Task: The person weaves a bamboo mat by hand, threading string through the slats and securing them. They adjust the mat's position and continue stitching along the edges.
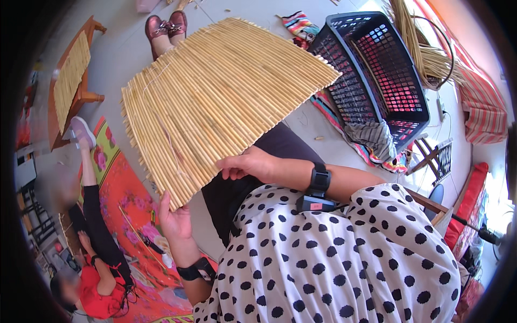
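Note:
A large mat of straight yellow reed stalks [226, 91], bound side by side with thin thread, spreads out over my lap and reaches away from me. At its near left corner my left hand [176, 219] grips the edge, thumb up along the stalk ends. My right hand [249, 164] is closed at the near edge, further right, thumb and forefinger against the stalk ends and the other fingers curled under. A loose thread [168, 134] runs across the left part of the mat. The mat's underside is hidden.
A dark plastic basket [377, 70] stands at the right, with bundled reeds [425, 59] behind it. Another reed mat [71, 81] lies on a wooden bench [86, 97] at the left. A person in red [102, 293] sits on a floral red cloth [126, 215]. Dark red shoes [166, 29] show beyond my mat.

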A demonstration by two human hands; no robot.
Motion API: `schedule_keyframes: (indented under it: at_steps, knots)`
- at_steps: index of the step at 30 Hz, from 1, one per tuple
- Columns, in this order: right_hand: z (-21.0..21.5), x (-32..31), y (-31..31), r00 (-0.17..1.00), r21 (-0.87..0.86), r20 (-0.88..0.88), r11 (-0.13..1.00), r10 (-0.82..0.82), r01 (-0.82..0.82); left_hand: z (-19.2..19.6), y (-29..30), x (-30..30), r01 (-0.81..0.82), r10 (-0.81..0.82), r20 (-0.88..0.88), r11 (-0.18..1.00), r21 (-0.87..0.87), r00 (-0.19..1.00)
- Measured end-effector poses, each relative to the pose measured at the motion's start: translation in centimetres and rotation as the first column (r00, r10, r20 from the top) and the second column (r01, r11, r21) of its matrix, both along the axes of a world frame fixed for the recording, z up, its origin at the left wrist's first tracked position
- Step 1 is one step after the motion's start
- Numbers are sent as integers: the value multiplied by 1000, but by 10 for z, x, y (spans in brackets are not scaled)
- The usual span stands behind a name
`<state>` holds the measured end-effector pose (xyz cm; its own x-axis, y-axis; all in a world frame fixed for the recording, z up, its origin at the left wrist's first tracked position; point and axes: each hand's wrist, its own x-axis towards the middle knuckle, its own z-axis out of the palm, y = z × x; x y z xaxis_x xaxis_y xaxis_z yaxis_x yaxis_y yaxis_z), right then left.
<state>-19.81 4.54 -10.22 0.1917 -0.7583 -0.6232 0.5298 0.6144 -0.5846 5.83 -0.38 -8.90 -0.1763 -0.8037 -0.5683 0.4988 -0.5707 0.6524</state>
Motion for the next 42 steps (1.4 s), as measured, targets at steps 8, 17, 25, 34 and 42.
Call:
schedule_keyframes:
  at_steps: [8, 17, 25, 34, 42]
  knots:
    - [-1, 8, -3, 995, -78, 8, 992, -101, 101, -9, 3, 13, -13, 11, 86, 1000, 23, 996]
    - [-10, -7, 1, 996, -40, 85, 999, 29, -26, -12, -3, 8, 102, -97, 194, 995, -17, 976]
    - [-14, -79, 19, 982, -221, 6, 958, 191, -185, -13, -10, 27, 101, -102, 143, 995, 19, 984]
    - [4, -165, 38, 778, -129, -208, 805, -592, 578, -20, -26, 39, 161, -175, 236, 984, 78, 956]
    - [-15, -160, 7, 630, -190, -341, 708, -697, 680, 15, -31, 3, 197, -234, 333, 970, 141, 913]
